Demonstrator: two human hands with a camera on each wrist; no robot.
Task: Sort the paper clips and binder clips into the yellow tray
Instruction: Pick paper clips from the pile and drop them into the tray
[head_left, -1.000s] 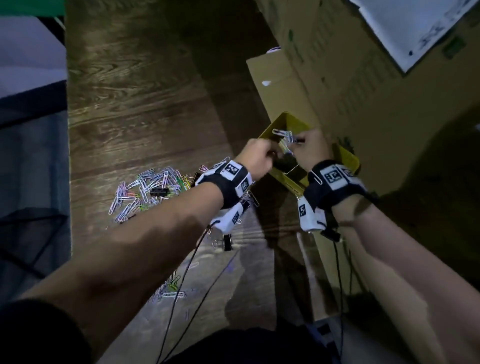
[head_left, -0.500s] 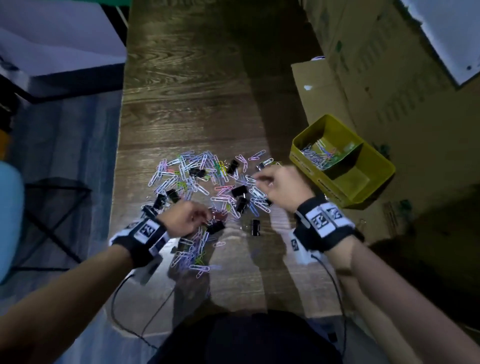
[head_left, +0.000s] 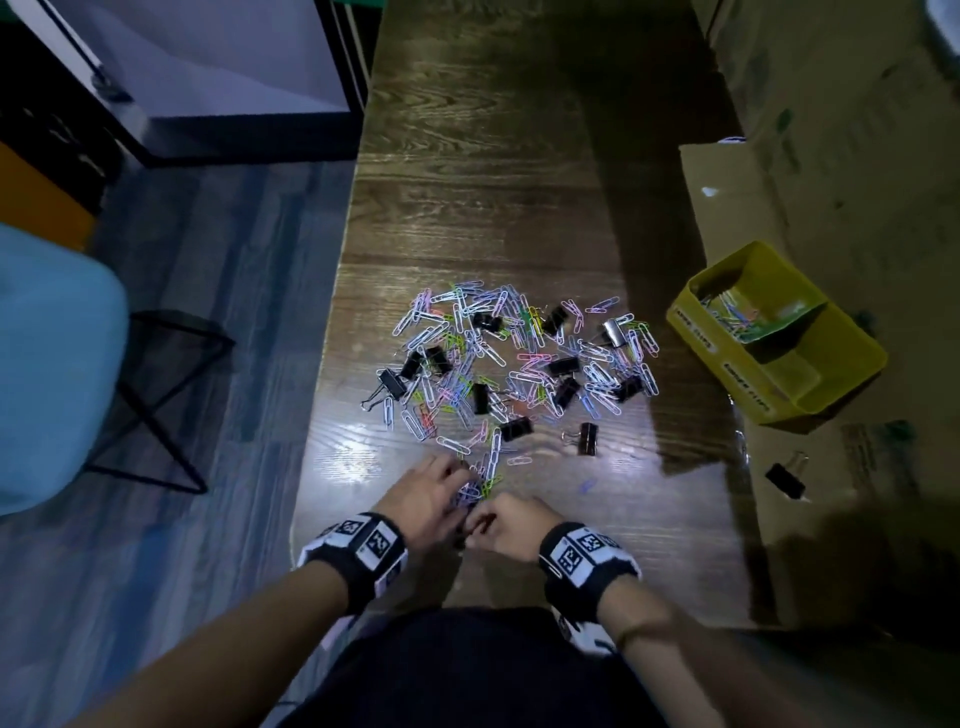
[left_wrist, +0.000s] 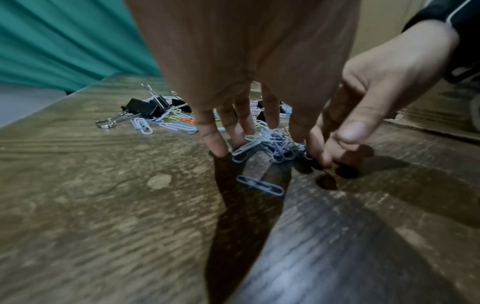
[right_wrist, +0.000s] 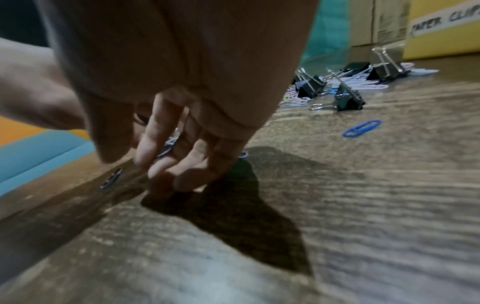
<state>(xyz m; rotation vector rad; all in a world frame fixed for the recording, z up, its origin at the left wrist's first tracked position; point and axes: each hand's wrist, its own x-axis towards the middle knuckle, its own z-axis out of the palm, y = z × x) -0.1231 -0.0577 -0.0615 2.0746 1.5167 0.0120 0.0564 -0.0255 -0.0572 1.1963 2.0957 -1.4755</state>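
A heap of coloured paper clips and black binder clips (head_left: 519, 364) lies mid-table. The yellow tray (head_left: 691, 322) stands to the right on cardboard, with paper clips in its far compartment. Near the table's front edge, my left hand (head_left: 457, 486) has straight fingers (left_wrist: 210, 142) down on the wood, pressing against a small bunch of pale paper clips (left_wrist: 267, 146). My right hand (head_left: 480, 519) meets the bunch from the other side, its curled fingers (right_wrist: 166, 176) touching the table. One pale clip (left_wrist: 259, 185) lies loose in front of the bunch.
A lone blue paper clip (head_left: 586, 486) lies right of my hands. A stray binder clip (head_left: 785, 479) sits on the flat cardboard (head_left: 831, 519) right of the table. Cardboard boxes (head_left: 831, 104) line the right side. A blue seat (head_left: 52, 364) stands past the table's left edge.
Both hands left the yellow tray, passed over the heap, and drew back to the front edge. A small bunch of paper clips now sits between them.
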